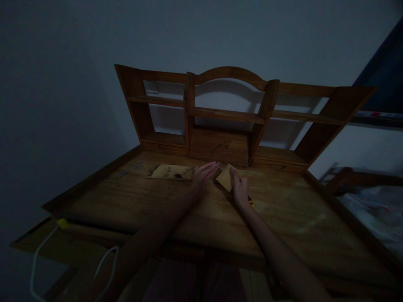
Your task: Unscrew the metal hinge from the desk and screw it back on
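My right hand (240,188) grips a tan, stiff-looking sheet (225,178) that could be sandpaper or card, thumb and fingers closed on its right side. Left of it, my left hand (203,174) is stretched out with its fingers straight, resting over the right end of a pale worn strip (171,171) with dark stains and a ragged left end. Something small and pale shows at its fingertips, too dim to name. Partly hidden behind my right wrist is a black and yellow tool (251,202), its kind unclear.
The wooden desk (283,218) carries a shelf unit (226,113) along its back. Small thin metal-looking pieces (121,173) lie at the left. A white cable (42,247) hangs by the front left corner, near a yellow tab (62,223). The room is dim.
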`<state>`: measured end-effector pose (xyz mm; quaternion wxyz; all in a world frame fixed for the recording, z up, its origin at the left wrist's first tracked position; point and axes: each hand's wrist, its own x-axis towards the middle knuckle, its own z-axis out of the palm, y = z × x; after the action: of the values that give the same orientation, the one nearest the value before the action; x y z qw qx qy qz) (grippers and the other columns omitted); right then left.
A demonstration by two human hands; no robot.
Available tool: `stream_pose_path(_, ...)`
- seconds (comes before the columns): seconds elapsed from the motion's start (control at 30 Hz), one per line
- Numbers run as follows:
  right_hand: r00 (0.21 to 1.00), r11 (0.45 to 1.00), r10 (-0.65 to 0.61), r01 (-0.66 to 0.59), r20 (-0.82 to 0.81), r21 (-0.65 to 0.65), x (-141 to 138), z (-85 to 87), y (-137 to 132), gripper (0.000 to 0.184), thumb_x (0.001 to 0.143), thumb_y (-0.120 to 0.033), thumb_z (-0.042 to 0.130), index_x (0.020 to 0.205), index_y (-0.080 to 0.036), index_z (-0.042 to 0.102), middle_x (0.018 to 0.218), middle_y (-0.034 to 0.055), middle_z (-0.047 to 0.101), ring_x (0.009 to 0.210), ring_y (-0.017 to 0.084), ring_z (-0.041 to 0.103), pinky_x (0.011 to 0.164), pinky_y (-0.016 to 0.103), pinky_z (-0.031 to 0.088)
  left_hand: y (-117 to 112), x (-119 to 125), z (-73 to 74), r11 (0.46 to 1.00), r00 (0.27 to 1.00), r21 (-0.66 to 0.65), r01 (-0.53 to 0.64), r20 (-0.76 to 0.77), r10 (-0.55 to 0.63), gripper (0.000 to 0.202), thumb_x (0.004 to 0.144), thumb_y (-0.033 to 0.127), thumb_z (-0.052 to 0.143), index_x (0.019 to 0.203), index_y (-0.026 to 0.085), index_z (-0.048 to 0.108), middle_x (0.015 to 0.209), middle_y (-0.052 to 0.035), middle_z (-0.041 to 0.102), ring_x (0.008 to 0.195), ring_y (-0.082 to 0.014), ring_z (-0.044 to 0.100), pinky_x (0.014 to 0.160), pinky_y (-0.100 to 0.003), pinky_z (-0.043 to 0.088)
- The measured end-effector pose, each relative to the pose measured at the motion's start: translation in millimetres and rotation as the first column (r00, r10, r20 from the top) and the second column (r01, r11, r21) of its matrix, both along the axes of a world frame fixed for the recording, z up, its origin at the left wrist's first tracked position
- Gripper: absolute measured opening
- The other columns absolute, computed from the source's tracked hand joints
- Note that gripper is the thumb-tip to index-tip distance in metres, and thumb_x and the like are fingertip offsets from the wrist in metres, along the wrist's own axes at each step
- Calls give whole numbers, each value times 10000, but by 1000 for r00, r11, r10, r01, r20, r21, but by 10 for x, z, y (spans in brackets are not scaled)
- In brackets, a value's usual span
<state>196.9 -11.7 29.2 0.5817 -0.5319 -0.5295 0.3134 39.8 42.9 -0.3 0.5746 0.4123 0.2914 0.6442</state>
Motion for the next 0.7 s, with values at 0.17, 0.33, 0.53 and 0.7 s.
stream_pose_path(0.17,996,996,-85,85,21,-4,-16,-13,6,618,857,-711,544,506,-212,446,507,-28,353,540,116,364,481,265,293,16,-32,-4,994,996,-46,-94,-10,94,321,766,284,817,1026,125,715,1161,-143,743,1119,-254,711,1132,-467,480)
stream_pose_path(0.33,999,999,-32,32,21,-1,-8,-58,44,626,855,-699,563,486,-217,410,492,-31,342,494,104,344,445,257,246,70,-15,-48,993,991,-36,-117,-69,114,361,698,335,876,929,134,684,1000,-133,766,961,-254,747,1004,-483,550)
stream_pose_path(0.53,998,999,-3,1,67,35,1,-144,111,631,876,-701,550,508,-198,451,489,-28,375,485,103,366,446,246,249,74,27,-41,995,987,59,-83,-135,90,570,623,408,920,1078,174,668,995,-95,774,866,-233,751,892,-436,597)
stream_pose_path(0.7,993,1000,-15,12,116,27,-12,-115,87,658,888,-721,523,485,-208,437,465,-16,390,483,111,381,442,251,249,85,15,-43,996,979,83,-14,-202,31,587,658,457,893,1127,156,706,1018,-116,780,881,-238,750,910,-428,590)
